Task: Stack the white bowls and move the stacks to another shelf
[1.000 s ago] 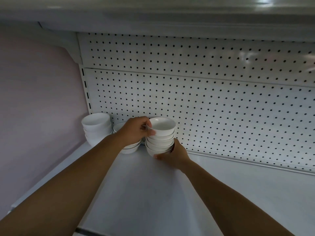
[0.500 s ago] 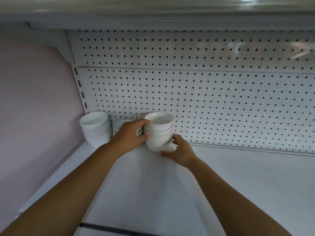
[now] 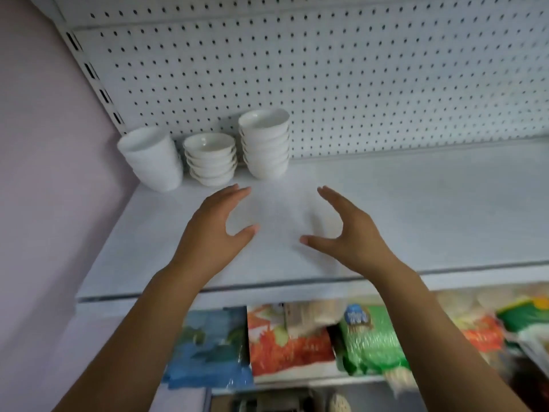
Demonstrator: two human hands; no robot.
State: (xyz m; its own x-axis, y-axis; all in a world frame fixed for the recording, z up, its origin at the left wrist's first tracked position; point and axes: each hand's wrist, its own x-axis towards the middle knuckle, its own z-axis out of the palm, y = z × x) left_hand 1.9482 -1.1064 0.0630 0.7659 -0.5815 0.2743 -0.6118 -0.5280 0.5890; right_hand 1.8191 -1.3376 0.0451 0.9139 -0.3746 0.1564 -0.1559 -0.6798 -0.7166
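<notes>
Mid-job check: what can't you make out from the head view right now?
- Head view, bowl count in the leftmost stack of white ceramic bowls: rims blur into one shape.
- Head view, print on the colourful plastic packets below the white metal shelf: motion blur.
- Head view, packets below the left hand and right hand: forearms cover them.
- Head view, dark items at the bottom: cut off by the edge.

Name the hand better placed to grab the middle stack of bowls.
Left, probably. The left hand is open, just in front of the middle stack; the right hand, also open, sits further right, past the tall stack.
</notes>
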